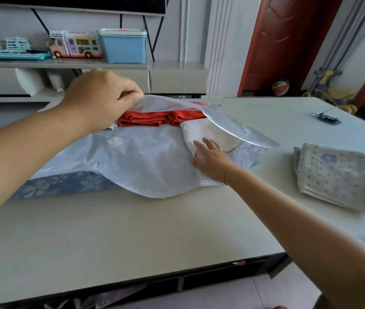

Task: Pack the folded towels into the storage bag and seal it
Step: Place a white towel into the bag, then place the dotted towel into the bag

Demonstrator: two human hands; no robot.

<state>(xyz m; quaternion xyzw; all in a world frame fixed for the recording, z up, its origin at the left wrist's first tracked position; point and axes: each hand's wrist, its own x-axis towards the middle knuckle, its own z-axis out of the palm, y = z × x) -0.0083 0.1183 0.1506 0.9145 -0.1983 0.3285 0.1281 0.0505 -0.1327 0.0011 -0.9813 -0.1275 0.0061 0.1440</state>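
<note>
A translucent storage bag (pixel 141 161) with a blue flower-print edge lies on the table. My left hand (pixel 101 97) pinches its upper flap and holds the mouth lifted. Inside the mouth lies a folded red towel (pixel 150 118). A folded white towel (pixel 210 132) sits half in the mouth at the right. My right hand (pixel 210 159) lies flat on the white towel, fingers spread. A folded grey dotted towel (pixel 337 177) rests on the table to the right, outside the bag.
The pale table (pixel 132 230) runs to a front edge near me. A small metal clip (pixel 326 117) lies at the far right. Behind the table, a shelf holds a blue box (pixel 123 46) and a toy bus (pixel 76 44).
</note>
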